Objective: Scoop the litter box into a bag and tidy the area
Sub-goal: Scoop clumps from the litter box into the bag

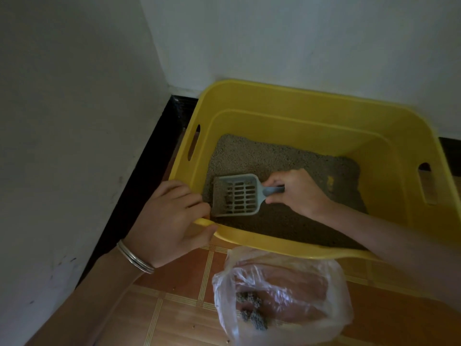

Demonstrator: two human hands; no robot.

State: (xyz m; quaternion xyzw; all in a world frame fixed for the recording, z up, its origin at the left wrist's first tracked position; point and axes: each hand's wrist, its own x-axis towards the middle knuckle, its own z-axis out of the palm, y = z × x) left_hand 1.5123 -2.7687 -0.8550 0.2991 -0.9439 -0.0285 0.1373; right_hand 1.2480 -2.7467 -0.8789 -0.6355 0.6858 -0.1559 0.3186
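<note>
Now mid-scoop: my right hand (296,193) wraps scoop (237,196) inside litter box (299,96), left hand (174,221) grips its near rim; next, lift clump (228,199) level into bag (282,295) beside box.

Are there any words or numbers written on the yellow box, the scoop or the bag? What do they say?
No words, numbers or signs can be read anywhere in this picture.
The yellow litter box has plain walls and no label showing.
The grey scoop has only slots and no brand showing.
The clear bag has no print showing.
The walls have only dark smudges, no writing.
</note>
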